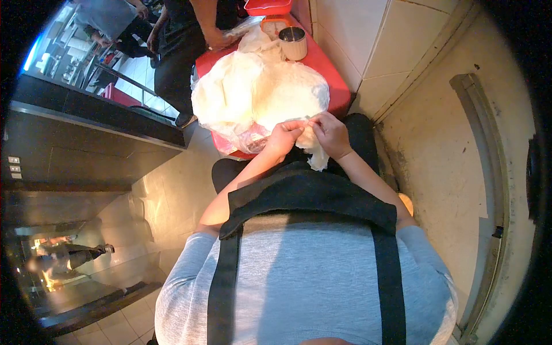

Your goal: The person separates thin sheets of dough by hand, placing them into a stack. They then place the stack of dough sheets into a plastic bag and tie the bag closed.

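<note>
A big crumpled heap of thin, pale white sheet material (259,86) spreads over the red table (339,77). At its near edge, just above my lap, my left hand (283,138) and my right hand (329,133) meet with the fingertips almost together. Both pinch the same thin white sheet (315,154), whose torn-looking end hangs below my right hand. Clear plastic with something pinkish inside (251,141) lies beside my left hand, partly under the heap.
A metal cup (293,43) and an orange-rimmed container (273,26) stand behind the heap, with a red tray (268,7) beyond. Another person's hand (218,40) rests at the table's far left. A tiled wall (351,37) borders the right side.
</note>
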`<state>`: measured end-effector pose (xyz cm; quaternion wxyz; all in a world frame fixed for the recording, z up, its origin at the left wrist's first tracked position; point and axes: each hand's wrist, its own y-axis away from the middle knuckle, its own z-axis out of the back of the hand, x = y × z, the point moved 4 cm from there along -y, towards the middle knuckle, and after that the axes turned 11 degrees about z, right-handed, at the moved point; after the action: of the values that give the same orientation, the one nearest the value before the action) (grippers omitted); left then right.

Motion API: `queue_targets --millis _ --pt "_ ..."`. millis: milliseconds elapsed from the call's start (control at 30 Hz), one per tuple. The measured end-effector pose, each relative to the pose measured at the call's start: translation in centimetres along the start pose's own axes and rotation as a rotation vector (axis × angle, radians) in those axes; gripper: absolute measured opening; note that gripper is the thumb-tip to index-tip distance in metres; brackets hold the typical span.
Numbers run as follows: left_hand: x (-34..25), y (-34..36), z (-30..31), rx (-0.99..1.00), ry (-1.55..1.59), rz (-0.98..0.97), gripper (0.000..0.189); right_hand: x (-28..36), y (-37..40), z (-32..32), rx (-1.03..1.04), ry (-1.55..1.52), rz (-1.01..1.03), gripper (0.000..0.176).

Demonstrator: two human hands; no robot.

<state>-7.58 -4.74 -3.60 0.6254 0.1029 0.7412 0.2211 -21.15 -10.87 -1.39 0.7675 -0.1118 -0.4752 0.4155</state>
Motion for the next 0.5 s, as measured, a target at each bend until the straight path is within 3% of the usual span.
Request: queue_targets --millis 300,500 --pt "-0.9 1.0 -0.4 -0.003 0.004 0.059 0.016 -0.3 -0.1 -0.1 -0.049 -0.050 -0.011 0.014" --pt "-0.2 0.2 -0.3 0.030 0.041 0.019 0.018 0.0 -0.4 0.0 -0.054 -0.181 -0.115 0.031"
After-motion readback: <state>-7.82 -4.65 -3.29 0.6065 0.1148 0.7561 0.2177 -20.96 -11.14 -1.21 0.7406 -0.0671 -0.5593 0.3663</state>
